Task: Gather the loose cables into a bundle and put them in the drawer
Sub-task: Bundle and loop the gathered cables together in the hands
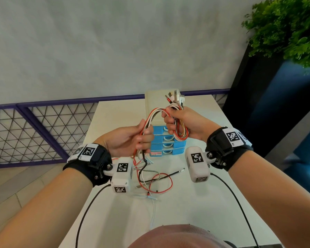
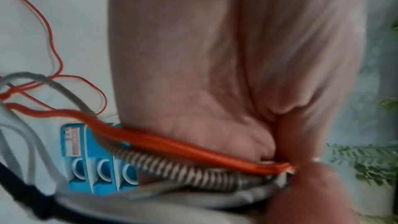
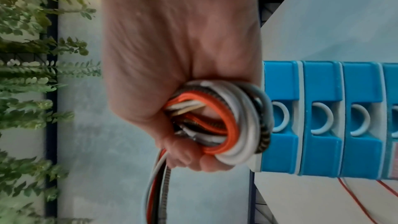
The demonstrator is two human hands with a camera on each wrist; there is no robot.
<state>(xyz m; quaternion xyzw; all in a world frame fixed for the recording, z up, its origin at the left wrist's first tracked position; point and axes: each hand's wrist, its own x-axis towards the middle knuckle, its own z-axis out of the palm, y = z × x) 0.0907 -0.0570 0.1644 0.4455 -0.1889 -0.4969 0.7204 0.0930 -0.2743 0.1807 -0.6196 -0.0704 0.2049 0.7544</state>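
Cables [image 1: 175,120]: part coiled, gripped in right hand [image 1: 183,125] above drawer unit [image 1: 168,142]; strands pinched by left hand [image 1: 131,138]; tails trailing on table [image 1: 195,203] before unit; drawers closed; bundling unfinished, stowing pending.

A white table [image 1: 195,208] is standing before a pale grey wall [image 1: 115,42]. A purple-framed mesh railing [image 1: 34,126] is running along its base, and a leafy green plant [image 1: 290,27] is topping a dark blue cabinet [image 1: 276,108].

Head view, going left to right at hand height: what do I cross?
Purple mesh railing → left hand → cables looped between the hands → right hand → blue planter.
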